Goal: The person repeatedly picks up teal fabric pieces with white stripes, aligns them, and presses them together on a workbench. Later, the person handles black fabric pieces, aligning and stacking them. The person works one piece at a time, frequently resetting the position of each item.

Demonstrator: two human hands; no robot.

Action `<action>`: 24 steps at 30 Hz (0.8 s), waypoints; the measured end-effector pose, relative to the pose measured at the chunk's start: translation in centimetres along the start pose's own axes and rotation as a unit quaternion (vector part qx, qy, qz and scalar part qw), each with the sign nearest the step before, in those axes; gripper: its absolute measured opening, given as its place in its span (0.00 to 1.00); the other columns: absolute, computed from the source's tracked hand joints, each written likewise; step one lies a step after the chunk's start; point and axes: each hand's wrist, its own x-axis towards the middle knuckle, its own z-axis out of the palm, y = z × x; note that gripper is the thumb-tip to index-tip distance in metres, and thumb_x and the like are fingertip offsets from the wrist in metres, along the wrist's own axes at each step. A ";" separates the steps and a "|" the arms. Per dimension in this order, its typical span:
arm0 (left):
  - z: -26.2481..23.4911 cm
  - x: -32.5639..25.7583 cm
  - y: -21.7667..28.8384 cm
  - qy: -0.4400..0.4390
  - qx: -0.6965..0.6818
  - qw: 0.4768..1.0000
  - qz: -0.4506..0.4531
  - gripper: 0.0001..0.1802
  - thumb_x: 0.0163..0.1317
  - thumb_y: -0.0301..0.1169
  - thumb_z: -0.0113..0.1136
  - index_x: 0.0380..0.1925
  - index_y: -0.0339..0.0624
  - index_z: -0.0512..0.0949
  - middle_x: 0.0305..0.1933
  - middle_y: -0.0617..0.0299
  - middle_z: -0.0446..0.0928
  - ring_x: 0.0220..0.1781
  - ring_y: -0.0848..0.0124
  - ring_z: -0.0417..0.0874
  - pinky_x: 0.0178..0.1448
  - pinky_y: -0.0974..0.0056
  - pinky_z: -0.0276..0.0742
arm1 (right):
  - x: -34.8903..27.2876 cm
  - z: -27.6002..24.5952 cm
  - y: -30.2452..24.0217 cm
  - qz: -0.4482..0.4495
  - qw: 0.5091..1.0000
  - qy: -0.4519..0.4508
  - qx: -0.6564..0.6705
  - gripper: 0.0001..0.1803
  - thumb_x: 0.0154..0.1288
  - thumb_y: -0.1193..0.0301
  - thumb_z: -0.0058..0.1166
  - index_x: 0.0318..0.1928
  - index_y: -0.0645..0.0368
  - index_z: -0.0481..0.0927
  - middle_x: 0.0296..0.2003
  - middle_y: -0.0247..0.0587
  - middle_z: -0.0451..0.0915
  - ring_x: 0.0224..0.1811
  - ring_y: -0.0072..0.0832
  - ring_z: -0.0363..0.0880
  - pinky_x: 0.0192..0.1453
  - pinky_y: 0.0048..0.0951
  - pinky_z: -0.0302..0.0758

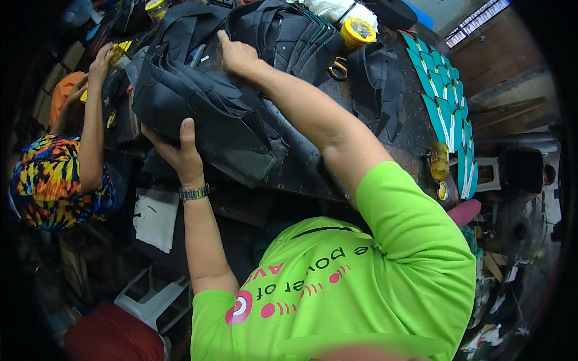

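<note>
A thick stack of black cut pieces (180,90), curved and seamed like shoe parts, lies on the dark worktable in front of me. My left hand (180,153) rests at its near left edge, thumb raised and fingers spread; the fingertips are partly hidden against the stack. Beyond the stack, my right hand (238,55) reaches over the table with the index finger stretched out and the other fingers bent. I see nothing held in it. It is close to another fanned pile of black pieces (295,45) at the far side.
Orange-handled scissors (338,68) and a yellow tub (357,32) sit beyond the pile. Further black pieces (376,84) stand to the right. Teal pieces with white strips (442,102) line the right edge near a glass jar (439,161). At left, a co-worker's hands (96,69) work.
</note>
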 end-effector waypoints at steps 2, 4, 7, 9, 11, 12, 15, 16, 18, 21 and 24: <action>0.0 0.1 -0.1 0.002 0.002 1.000 -0.001 0.43 0.63 0.37 0.68 0.72 0.32 0.58 0.71 0.49 0.64 0.71 0.59 0.66 0.77 0.55 0.56 | 0.2 0.9 0.6 -0.018 0.997 0.029 0.072 0.41 0.62 0.77 0.52 0.76 0.50 0.58 0.48 0.67 0.83 0.52 0.61 0.83 0.58 0.53 0.79; -0.1 0.1 -0.1 -0.001 0.003 1.000 0.001 0.44 0.63 0.37 0.69 0.72 0.31 0.58 0.71 0.49 0.65 0.71 0.59 0.66 0.77 0.55 0.56 | 0.0 0.6 0.9 -0.051 0.981 0.099 0.158 0.40 0.60 0.83 0.46 0.74 0.47 0.64 0.55 0.66 0.80 0.54 0.65 0.81 0.61 0.55 0.77; -0.3 0.0 -0.2 0.001 -0.004 1.000 -0.018 0.44 0.62 0.38 0.69 0.72 0.32 0.57 0.71 0.48 0.64 0.71 0.59 0.66 0.77 0.55 0.56 | -1.2 -2.5 1.0 -0.161 0.919 0.209 0.294 0.41 0.61 0.82 0.50 0.76 0.49 0.62 0.66 0.59 0.75 0.56 0.47 0.83 0.61 0.40 0.78; -0.4 0.0 -0.2 -0.001 -0.016 1.000 -0.015 0.45 0.63 0.39 0.69 0.72 0.32 0.57 0.71 0.48 0.64 0.72 0.59 0.66 0.78 0.55 0.56 | -2.9 -6.6 1.0 -0.251 0.874 0.288 0.300 0.42 0.59 0.81 0.54 0.76 0.56 0.62 0.70 0.57 0.71 0.69 0.48 0.75 0.74 0.35 0.69; -0.4 0.0 -0.2 -0.002 -0.007 1.000 -0.015 0.45 0.63 0.41 0.68 0.73 0.32 0.57 0.72 0.47 0.64 0.73 0.58 0.66 0.78 0.54 0.56 | -7.1 -10.8 1.9 -0.207 0.843 0.219 0.445 0.43 0.63 0.85 0.50 0.79 0.58 0.57 0.65 0.47 0.75 0.57 0.33 0.77 0.63 0.30 0.73; -0.5 0.0 -0.2 -0.003 0.004 1.000 -0.017 0.45 0.64 0.42 0.68 0.73 0.32 0.57 0.72 0.47 0.64 0.73 0.58 0.65 0.78 0.54 0.56 | -9.5 -12.9 2.6 -0.198 0.829 0.201 0.482 0.43 0.63 0.87 0.48 0.79 0.59 0.56 0.63 0.46 0.76 0.53 0.31 0.78 0.60 0.30 0.75; -0.1 0.1 -0.4 0.008 0.019 1.000 0.009 0.42 0.67 0.46 0.64 0.71 0.31 0.60 0.69 0.47 0.66 0.70 0.58 0.68 0.75 0.54 0.60 | -18.6 -17.7 5.5 -0.127 0.820 0.121 0.544 0.45 0.58 0.82 0.55 0.78 0.54 0.60 0.71 0.51 0.68 0.51 0.27 0.85 0.43 0.30 0.85; -0.2 0.1 -0.4 0.000 0.009 1.000 -0.003 0.44 0.66 0.46 0.65 0.72 0.31 0.58 0.71 0.47 0.65 0.72 0.57 0.67 0.77 0.54 0.58 | -21.7 -18.7 6.4 -0.052 0.830 0.138 0.537 0.45 0.57 0.82 0.55 0.78 0.56 0.60 0.68 0.49 0.71 0.51 0.28 0.84 0.44 0.31 0.85; -0.3 0.2 -0.5 0.005 0.019 1.000 -0.009 0.46 0.66 0.47 0.65 0.73 0.31 0.56 0.72 0.46 0.64 0.73 0.57 0.66 0.77 0.53 0.58 | -26.5 -19.3 8.2 -0.013 0.844 0.170 0.509 0.46 0.57 0.83 0.54 0.78 0.57 0.59 0.65 0.47 0.73 0.45 0.26 0.83 0.38 0.29 0.84; -0.5 0.3 -0.7 -0.007 0.032 0.999 0.000 0.45 0.67 0.48 0.65 0.73 0.30 0.57 0.71 0.46 0.64 0.71 0.57 0.68 0.76 0.53 0.59 | -33.2 -18.7 10.4 0.104 0.825 0.162 0.531 0.47 0.58 0.86 0.52 0.80 0.54 0.56 0.68 0.47 0.71 0.35 0.21 0.83 0.30 0.24 0.82; -0.6 0.3 -0.8 -0.009 0.044 0.999 0.006 0.42 0.68 0.46 0.64 0.70 0.30 0.60 0.68 0.47 0.66 0.68 0.58 0.70 0.74 0.54 0.62 | -36.9 -18.0 12.5 0.207 0.829 0.118 0.506 0.48 0.59 0.87 0.49 0.81 0.49 0.56 0.72 0.49 0.66 0.27 0.20 0.82 0.28 0.22 0.81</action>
